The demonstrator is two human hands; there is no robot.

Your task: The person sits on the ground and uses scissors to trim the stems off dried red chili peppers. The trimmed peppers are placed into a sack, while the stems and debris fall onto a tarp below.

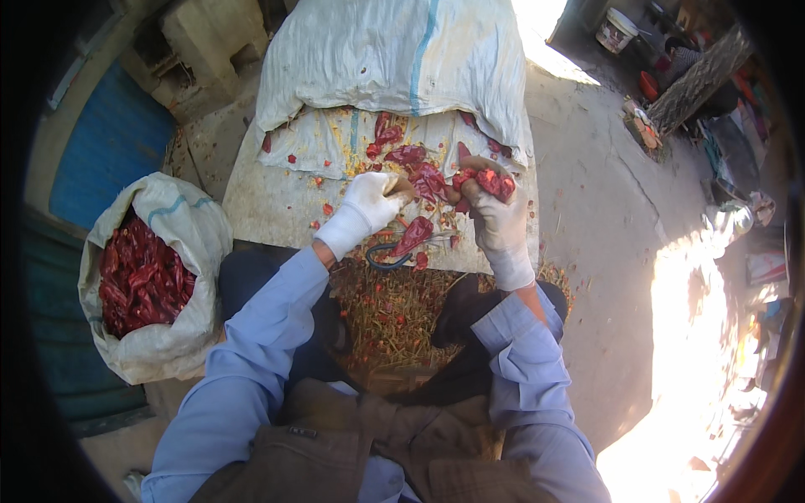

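Note:
My right hand [494, 210], in a white glove with brownish fingers, is closed on several dried red chilli pieces at the right of the low work surface [270, 214]. To its left, my left hand [375, 202] wears a similar glove; its fingertips are bent together, and I cannot tell whether they pinch anything. Dried red chillies [428, 182] lie between the two hands. Nearer me, another dried chilli [414, 236] rests over scissors [388, 266] with dark handles, largely covered. A white woven sack [383, 56] with a blue stripe lies across the far part of the surface, chillies showing at its mouth.
At my left stands an open woven sack [214, 232] full of dried red chillies [144, 276]. Stalks and chilli scraps [390, 314] cover the ground between my legs. A wooden post [698, 82], a white bucket [616, 30] and a partly hidden person [682, 56] are at the far right.

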